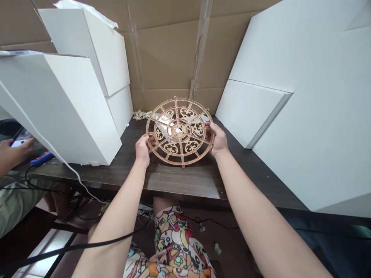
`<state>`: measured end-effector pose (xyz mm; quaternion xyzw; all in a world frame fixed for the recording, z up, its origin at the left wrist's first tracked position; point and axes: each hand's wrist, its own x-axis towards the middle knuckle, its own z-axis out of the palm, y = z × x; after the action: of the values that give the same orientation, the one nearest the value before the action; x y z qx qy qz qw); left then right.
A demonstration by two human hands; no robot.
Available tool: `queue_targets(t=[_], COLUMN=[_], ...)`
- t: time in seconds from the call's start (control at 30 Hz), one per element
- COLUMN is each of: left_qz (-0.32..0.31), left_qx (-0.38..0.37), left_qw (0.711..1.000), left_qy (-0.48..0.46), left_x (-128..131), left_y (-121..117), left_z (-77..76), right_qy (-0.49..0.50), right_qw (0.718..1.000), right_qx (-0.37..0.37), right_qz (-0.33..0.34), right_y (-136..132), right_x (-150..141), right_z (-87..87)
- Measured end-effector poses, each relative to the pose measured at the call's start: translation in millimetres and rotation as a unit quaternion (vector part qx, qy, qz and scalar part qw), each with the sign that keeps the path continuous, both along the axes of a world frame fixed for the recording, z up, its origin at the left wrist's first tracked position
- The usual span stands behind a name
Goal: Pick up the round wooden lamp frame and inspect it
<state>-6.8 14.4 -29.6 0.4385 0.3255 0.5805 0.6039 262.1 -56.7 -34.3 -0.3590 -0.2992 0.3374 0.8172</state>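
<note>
The left hand and the right hand are both grasping an openwork wooden wheel, closing on opposite sides of its outer rim with the fingers curling behind it and the thumbs showing at the front. The wheel is a laser-cut disc with a copper-gold sheen, a central hub, radiating spokes, and scrollwork panels set between an inner and an outer ring. It is being held up at a slant over the dark wood-grain counter, toward the back and between two groups of white boxes, and the view does not settle whether its lower edge is touching the counter. The white boxes are stacking up on the left, while large white panels are leaning on the right. Brown cardboard sheeting is lining the wall behind, and a small heap of pale wood shavings is lying just beside the wheel's upper left edge. At the far left, another person's hand is resting near a blue-handled tool, though what that hand holds is too unclear to tell. A white cable is trailing off the counter's edge, and below it the person's colourful cartoon-print shorts are showing
</note>
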Motion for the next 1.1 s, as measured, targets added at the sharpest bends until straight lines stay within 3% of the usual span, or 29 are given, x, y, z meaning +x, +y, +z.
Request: queue_targets(t=[0.4,0.63,1.1], left_qz=[-0.017,-0.117,-0.166], left_qx=[-0.056,-0.077,-0.138], left_qw=[0.998,0.988,0.975], left_qy=[-0.016,-0.066,-0.051], left_x=[2,-3,6], left_y=[5,26,68], left_z=[5.5,12.2,22.7], right_qy=[0.058,0.067,0.041], right_qw=[0.994,0.986,0.993], right_qx=[-0.043,-0.067,-0.082], right_qz=[0.079,0.137,0.074], right_y=[9,10,15], right_x=[-15,-25,-33], right_z=[-2.1,-4.4,0.1])
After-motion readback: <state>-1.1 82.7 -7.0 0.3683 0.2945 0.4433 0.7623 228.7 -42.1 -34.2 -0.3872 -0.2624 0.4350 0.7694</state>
